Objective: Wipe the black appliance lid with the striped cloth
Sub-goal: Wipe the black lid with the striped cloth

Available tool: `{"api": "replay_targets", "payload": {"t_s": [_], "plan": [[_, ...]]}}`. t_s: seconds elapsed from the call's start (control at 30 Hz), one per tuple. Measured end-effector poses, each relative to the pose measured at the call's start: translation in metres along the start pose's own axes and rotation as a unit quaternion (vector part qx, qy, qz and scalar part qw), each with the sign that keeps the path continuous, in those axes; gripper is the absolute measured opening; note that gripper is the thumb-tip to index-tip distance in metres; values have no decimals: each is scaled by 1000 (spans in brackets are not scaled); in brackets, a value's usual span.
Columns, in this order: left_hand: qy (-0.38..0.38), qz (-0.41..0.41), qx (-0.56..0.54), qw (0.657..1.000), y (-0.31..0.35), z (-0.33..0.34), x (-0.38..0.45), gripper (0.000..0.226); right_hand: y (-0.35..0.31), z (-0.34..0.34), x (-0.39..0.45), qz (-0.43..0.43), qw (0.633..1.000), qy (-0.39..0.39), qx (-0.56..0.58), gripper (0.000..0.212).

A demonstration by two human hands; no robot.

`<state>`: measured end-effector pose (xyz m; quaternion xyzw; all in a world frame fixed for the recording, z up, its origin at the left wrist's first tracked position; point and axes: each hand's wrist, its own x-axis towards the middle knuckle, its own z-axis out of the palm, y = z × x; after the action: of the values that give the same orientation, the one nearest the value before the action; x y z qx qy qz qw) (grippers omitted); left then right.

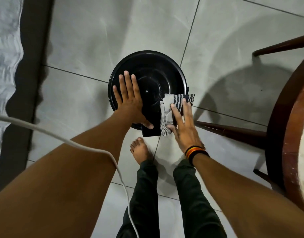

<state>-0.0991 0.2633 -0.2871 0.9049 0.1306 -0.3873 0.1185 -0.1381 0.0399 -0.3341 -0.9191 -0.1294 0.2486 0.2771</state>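
Note:
A round black appliance lid (154, 69) sits on the tiled floor, seen from above. My left hand (130, 100) lies flat on its left side, fingers spread, holding nothing. On the lid's near right edge my right hand (182, 124) presses the striped cloth (171, 109), a crumpled grey rag with dark stripes, thumb and fingers gripping it. Part of the cloth hangs off the lid's near edge. A banded wrist strap shows on the right wrist.
A dark wooden round table (288, 134) with slanted legs stands close on the right. A white cable (65, 140) runs across my left arm. A grey mat or bedding edge (8, 74) lies at left. My bare foot (141, 152) stands just before the lid.

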Motion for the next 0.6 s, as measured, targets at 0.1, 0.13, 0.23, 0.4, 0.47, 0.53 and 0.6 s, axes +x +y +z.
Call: {"api": "replay_targets", "payload": {"t_s": [0.1,0.13,0.23,0.4,0.47,0.53,0.6], "plan": [[-4,-6,4,1000,0,0,2,187,6,-16,12,-4,1000,10,4,77],[-4,-7,2,1000,0,-1,2,187,4,-18,14,-2,1000,9,10,76],[-5,-7,-1,1000,1,-2,1,186,-2,-16,12,-4,1000,-7,-9,83],[-8,-11,-1,1000,2,-2,1,187,-1,-23,16,-31,997,-22,-66,85],[-14,-13,0,1000,2,-3,2,187,2,-29,22,-41,997,-24,-54,79],[-16,-12,0,1000,3,-3,3,187,5,-33,30,-31,999,-8,-14,71],[-11,-10,0,1000,2,-2,4,187,3,-37,45,-6,999,32,27,60]]}}
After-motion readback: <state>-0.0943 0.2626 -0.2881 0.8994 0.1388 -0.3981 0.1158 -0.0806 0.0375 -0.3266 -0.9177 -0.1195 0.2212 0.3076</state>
